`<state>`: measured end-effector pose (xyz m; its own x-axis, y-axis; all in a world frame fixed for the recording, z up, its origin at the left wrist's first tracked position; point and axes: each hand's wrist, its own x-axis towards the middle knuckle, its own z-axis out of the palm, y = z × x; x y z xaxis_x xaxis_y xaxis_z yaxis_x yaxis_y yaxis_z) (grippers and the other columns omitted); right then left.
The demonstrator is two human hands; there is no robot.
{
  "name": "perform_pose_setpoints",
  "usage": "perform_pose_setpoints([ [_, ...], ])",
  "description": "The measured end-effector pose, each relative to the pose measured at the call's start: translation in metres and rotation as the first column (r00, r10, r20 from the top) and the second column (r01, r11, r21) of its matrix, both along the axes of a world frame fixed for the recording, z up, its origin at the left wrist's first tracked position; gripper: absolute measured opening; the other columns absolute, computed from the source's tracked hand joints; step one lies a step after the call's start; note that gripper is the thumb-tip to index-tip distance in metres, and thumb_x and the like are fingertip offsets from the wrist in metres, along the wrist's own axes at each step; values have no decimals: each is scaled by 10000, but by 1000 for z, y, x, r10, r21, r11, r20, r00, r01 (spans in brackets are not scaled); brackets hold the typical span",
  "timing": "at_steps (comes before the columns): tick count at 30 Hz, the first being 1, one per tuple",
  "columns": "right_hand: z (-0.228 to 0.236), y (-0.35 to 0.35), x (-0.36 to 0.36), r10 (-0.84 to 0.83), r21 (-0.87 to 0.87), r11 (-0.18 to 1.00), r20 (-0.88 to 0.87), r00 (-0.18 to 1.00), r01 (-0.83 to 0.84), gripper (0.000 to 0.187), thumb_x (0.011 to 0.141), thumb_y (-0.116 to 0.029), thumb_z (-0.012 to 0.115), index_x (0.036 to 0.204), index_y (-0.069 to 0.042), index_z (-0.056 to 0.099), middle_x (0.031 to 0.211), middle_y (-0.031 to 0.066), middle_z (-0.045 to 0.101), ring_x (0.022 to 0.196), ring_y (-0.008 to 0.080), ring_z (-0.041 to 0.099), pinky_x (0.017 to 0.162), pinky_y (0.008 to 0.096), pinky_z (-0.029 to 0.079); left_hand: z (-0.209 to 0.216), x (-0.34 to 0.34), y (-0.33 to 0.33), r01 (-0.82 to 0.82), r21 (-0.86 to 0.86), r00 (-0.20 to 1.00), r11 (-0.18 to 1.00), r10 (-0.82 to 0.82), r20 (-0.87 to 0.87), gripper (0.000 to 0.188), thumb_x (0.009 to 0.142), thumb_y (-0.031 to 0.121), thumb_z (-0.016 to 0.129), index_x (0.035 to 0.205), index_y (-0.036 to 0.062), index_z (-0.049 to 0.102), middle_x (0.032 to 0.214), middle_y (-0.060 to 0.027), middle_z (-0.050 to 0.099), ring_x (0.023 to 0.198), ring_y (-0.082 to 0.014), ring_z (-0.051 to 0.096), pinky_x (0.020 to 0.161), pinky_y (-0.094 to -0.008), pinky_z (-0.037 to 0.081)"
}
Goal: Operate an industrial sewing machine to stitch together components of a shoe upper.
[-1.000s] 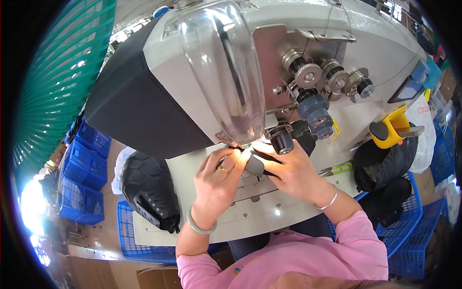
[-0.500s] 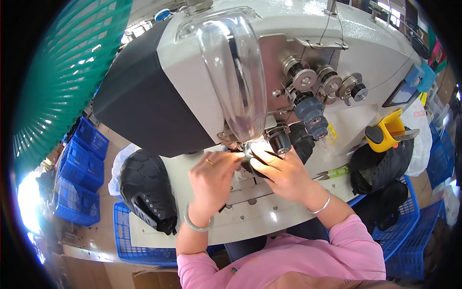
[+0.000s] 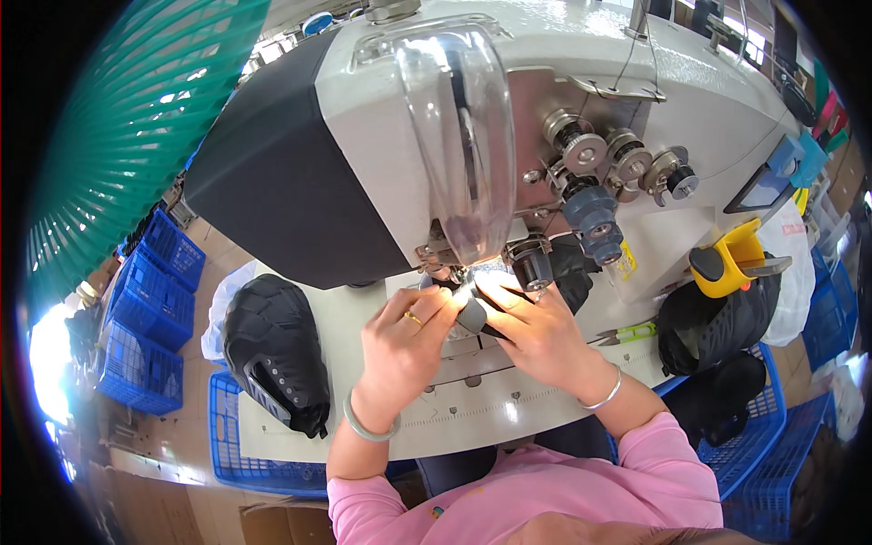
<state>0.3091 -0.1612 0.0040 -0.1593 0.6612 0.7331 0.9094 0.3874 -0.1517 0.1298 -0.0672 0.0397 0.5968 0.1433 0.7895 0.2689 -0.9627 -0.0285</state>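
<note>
A black shoe upper (image 3: 471, 315) lies under the needle area of a large white sewing machine (image 3: 372, 127), lit by the machine's lamp. A dark grey tab of it shows between my hands, and more black material spreads behind my right fingers. My left hand (image 3: 404, 341), with a ring and a pale bangle, pinches the piece from the left. Across from it, my right hand (image 3: 545, 336), wearing a silver bangle, presses and grips the right side with its fingers bent. The fingertips sit close to the needle; the needle's tip is hidden by glare and fingers.
Another black shoe upper (image 3: 277, 354) rests at the table's left, and several dark ones lie at the right by a yellow holder (image 3: 731, 259). Green-handled snips (image 3: 629, 333) lie right of my hand. Blue crates (image 3: 150, 309) stand left; a blue basket (image 3: 263, 472) sits below the table.
The grey tab between my hands shows more plainly now. My left fingers have bent further around the piece. The whole view has shifted slightly.
</note>
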Motion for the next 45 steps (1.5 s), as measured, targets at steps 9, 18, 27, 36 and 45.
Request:
perform_pose_setpoints([
  [9,3,0,1,14,-31,999,-24,1000,-15,504,557,16,750,1046,-79,674,1252,99,633,1167,308,568,975,458,412,-2,0,0,-19,28,999,999,19,-26,275,628,0,674,900,38,693,924,-47,665,870,-223,661,698,-323,573],
  [18,0,5,-1,-1,0,1000,-31,1000,1,405,695,-101,744,1085,-104,635,1097,54,614,1032,276,526,903,426,386,1,3,-6,-67,-4,997,998,67,-22,249,674,10,689,920,46,703,917,-48,658,786,-226,627,666,-324,546],
  [27,-1,16,5,170,-108,972,-278,945,-207,211,831,-218,722,1013,-113,712,1028,3,603,897,249,513,778,380,360,2,13,5,-8,-227,985,974,47,168,172,731,-37,703,893,21,697,848,-70,671,750,-251,623,636,-344,512],
  [36,11,3,8,54,-49,997,3,999,-54,269,788,-196,732,1034,-108,671,1058,57,563,1030,281,520,867,414,423,-6,2,1,-8,74,1000,997,8,12,310,610,1,676,916,27,711,877,-46,667,823,-223,656,694,-319,571],
  [45,6,3,5,7,-39,999,24,1000,-6,321,779,-172,731,1080,-99,643,1072,76,561,1086,299,511,922,431,426,-4,5,1,-8,70,1000,997,8,7,300,632,0,678,929,37,706,892,-39,663,855,-225,659,698,-318,564],
])
